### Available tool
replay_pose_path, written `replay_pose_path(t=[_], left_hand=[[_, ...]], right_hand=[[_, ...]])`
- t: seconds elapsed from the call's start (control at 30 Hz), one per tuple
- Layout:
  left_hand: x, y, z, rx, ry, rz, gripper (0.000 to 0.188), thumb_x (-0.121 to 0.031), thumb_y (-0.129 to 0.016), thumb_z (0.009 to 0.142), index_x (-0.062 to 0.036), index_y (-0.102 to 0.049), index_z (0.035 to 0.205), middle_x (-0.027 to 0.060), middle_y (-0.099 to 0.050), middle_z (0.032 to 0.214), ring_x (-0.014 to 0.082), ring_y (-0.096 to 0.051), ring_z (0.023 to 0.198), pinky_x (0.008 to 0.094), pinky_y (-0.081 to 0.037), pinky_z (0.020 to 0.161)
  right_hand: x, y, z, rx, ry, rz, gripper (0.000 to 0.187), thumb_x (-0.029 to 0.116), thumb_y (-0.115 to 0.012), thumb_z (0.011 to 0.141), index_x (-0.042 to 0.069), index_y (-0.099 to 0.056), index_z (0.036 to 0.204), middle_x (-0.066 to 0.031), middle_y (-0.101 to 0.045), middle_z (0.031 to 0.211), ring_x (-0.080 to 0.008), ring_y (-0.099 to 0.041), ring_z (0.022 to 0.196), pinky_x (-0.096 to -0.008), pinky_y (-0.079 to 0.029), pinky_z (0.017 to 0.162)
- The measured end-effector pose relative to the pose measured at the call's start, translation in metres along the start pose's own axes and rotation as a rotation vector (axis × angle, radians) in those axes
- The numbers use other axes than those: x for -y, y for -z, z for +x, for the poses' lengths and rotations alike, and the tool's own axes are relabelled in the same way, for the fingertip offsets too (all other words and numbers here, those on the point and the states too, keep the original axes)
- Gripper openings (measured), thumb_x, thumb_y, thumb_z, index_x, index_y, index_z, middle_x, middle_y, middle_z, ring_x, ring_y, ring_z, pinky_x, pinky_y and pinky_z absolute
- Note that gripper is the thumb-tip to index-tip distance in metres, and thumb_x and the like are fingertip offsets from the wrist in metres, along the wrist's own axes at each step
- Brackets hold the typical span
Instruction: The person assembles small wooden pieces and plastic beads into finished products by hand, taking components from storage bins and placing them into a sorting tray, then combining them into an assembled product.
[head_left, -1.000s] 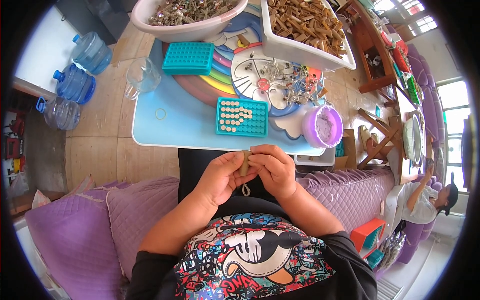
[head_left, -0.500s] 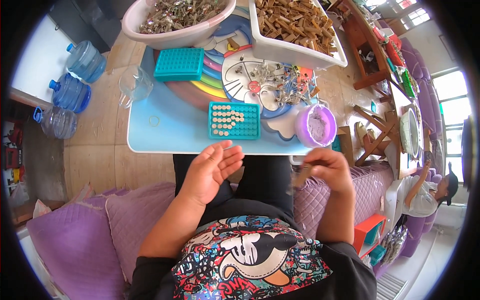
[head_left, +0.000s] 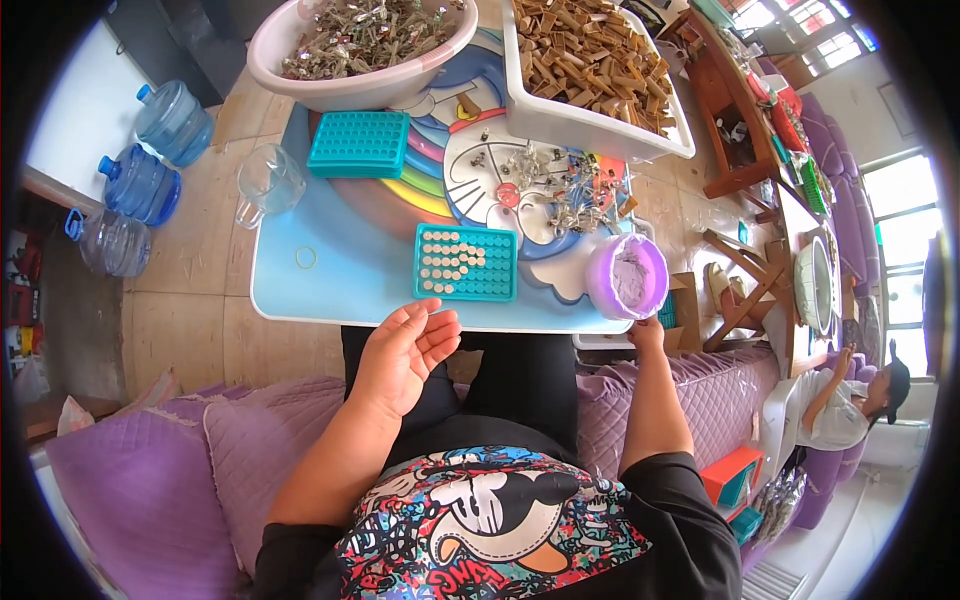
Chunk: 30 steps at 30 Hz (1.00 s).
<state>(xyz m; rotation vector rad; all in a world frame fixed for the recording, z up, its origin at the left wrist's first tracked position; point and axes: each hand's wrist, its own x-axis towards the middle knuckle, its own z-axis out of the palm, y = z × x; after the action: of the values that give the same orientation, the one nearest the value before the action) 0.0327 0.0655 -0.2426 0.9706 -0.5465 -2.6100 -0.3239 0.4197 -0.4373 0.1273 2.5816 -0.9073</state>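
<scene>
My left hand hovers over my lap just in front of the table edge, palm turned inward, fingers apart and nothing in it. Close beyond it lies a teal tray with rows of round holes, several of them filled with small whitish discs. At the table's right corner stands a purple tub with grey-white paste inside. My right hand reaches low beside that tub, below the tabletop's corner. Its fingers are largely hidden, so what they hold does not show.
A stack of teal trays, a clear pitcher and loose small metal-and-clear pieces lie on the table. At its back stand a pink basin and a white bin of brown pieces. Another person sits far right.
My right hand has moved forward from above my lap to beside the purple tub. The brown piece seen in it earlier is out of sight. My left hand stays open.
</scene>
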Motion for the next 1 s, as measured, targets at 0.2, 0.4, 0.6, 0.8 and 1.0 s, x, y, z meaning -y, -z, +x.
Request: replay_pose_path(t=[0.2,0.4,0.6,0.8,1.0], left_hand=[[0.004,0.003,0.012,0.016,0.015,0.0,0.024,-0.016,-0.05,0.092,-0.0013,-0.053,0.11,0.0153,-0.062,0.102,0.0222,-0.062,0.092,0.0338,-0.052,0.082],[0.004,0.003,0.011,0.0,0.028,-0.01,0.024,-0.017,-0.049,0.092,-0.0018,-0.052,0.111,0.0144,-0.062,0.101,0.0223,-0.062,0.092,0.0338,-0.052,0.082],[0.006,-0.001,0.014,0.038,0.06,0.008,0.027,-0.021,-0.049,0.093,-0.0006,-0.05,0.111,0.0149,-0.06,0.102,0.0212,-0.062,0.09,0.0323,-0.052,0.081],[-0.002,0.002,0.013,0.002,0.041,0.021,0.027,-0.02,-0.05,0.093,-0.0009,-0.05,0.111,0.0142,-0.06,0.101,0.0211,-0.06,0.09,0.0319,-0.051,0.081],[-0.003,0.004,0.018,0.012,0.051,0.006,0.025,-0.02,-0.051,0.092,-0.0013,-0.05,0.11,0.0136,-0.06,0.1,0.0211,-0.06,0.089,0.0326,-0.05,0.081]], right_hand=[[0.037,0.056,0.033,-0.331,0.343,0.184,0.019,0.008,-0.062,0.076,0.001,-0.063,0.094,-0.0079,-0.065,0.082,-0.0155,-0.061,0.072,-0.0283,-0.049,0.066],[0.283,0.07,-0.049,-0.409,0.874,0.067,0.014,0.012,-0.06,0.081,0.003,-0.063,0.092,-0.0084,-0.064,0.084,-0.0162,-0.06,0.078,-0.0282,-0.047,0.072],[0.413,0.038,-0.039,-0.387,1.151,-0.224,0.017,0.014,-0.061,0.08,0.007,-0.064,0.094,-0.0106,-0.064,0.091,-0.0228,-0.061,0.083,-0.0312,-0.047,0.075],[0.463,0.02,-0.018,-0.575,1.027,-0.29,0.018,0.016,-0.058,0.081,0.01,-0.064,0.097,-0.0098,-0.062,0.096,-0.0269,-0.06,0.092,-0.0358,-0.047,0.079],[0.477,-0.031,-0.053,-0.107,1.403,-0.835,0.014,0.012,-0.063,0.076,0.013,-0.066,0.089,-0.0061,-0.057,0.096,-0.0248,-0.055,0.1,-0.0362,-0.046,0.081]])
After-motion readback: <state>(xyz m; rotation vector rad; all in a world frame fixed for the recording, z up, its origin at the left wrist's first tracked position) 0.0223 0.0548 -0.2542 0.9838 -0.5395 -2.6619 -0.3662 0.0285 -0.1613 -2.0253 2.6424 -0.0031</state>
